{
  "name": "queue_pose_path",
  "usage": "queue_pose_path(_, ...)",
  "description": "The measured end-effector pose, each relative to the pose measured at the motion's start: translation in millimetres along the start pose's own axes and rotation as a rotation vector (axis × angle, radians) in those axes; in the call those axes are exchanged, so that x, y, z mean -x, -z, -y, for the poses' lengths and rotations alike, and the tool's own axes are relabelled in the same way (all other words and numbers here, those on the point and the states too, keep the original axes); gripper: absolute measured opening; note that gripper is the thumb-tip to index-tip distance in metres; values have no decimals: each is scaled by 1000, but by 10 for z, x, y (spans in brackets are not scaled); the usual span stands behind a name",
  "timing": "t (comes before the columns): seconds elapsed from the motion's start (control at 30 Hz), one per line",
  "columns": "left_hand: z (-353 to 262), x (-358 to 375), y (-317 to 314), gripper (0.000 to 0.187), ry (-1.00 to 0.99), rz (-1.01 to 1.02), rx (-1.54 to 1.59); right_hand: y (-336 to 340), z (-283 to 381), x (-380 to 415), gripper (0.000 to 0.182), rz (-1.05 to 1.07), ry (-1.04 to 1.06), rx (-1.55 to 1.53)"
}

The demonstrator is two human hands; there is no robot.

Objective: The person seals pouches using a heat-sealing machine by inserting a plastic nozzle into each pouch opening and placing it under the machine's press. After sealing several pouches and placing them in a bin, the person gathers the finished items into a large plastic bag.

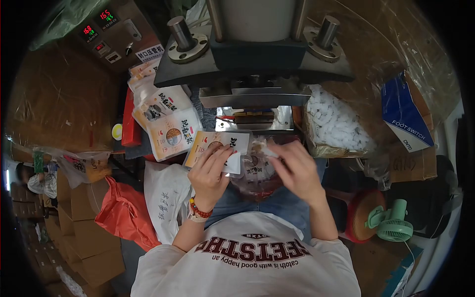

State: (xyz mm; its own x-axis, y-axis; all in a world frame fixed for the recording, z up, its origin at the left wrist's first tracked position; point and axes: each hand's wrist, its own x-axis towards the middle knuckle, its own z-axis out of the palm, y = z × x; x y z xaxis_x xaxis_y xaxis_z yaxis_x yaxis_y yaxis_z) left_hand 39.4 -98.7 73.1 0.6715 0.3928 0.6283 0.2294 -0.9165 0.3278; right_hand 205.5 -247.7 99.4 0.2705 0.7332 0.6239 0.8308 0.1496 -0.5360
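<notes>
My left hand (212, 173) is closed on a flat printed pouch (239, 143), white and orange, in front of the press. Just right of the pouch, my right hand (292, 166) has its thumb and fingers together at a small white and clear piece (266, 148); what exactly it grips is too small to name. Below both hands, more printed packaging (258, 171) in clear plastic lies over my lap. Behind them is the metal sealing press (255, 99) with its shiny lower plate (283, 118). Finished-looking pouches (174, 132) lie overlapped to the left.
A box of small white parts (336, 121) stands right of the press. Left are a control box (111, 39), a red bag (123, 213) and a white bag (166, 198). A green fan (396, 227) and a blue-white carton (403, 116) are at the right.
</notes>
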Motion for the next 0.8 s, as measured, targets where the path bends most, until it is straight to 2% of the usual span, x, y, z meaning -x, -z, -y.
queue_pose_path(0.03,-9,-5,3,44,-2,6,3,-79,43,-4,27,-1,-7,1)
queue_pose_path(0.1,-25,-38,21,43,-54,44,-2,-182,88,-9,28,135,47,121)
queue_pose_path(0.17,39,-23,48,43,-74,79,87,-101,135,-94,29,124,86,100)
queue_pose_path(0.23,72,-29,50,43,-93,120,178,1,170,-120,27,160,85,-132)
queue_pose_path(0.27,72,-31,45,44,-71,114,189,25,186,-116,27,162,83,-131)
queue_pose_path(0.33,66,-27,29,44,-42,107,204,51,201,-103,26,68,28,54)
queue_pose_path(0.47,22,-64,6,43,-59,146,201,-2,154,-133,26,163,41,129)
queue_pose_path(0.53,17,-88,4,41,-88,162,254,3,124,-149,28,122,68,-146)
queue_pose_path(0.57,20,-86,7,35,-49,238,422,14,97,-139,28,122,68,-146)
queue_pose_path(0.6,25,-86,7,29,-8,315,591,35,60,-118,31,167,-11,-218)
queue_pose_path(0.63,25,-88,-24,29,-7,315,592,39,28,-101,34,212,-90,-288)
queue_pose_path(0.67,19,-91,-95,23,256,527,687,23,-10,-100,34,213,-92,-287)
queue_pose_path(0.7,14,-90,-181,20,523,737,771,1,-61,-104,34,167,-242,-215)
queue_pose_path(0.73,33,-52,-324,20,522,737,771,-24,-100,-101,35,120,-389,-143)
queue_pose_path(0.8,74,-54,-615,27,878,563,1207,105,-206,-75,38,-4,-500,-44)
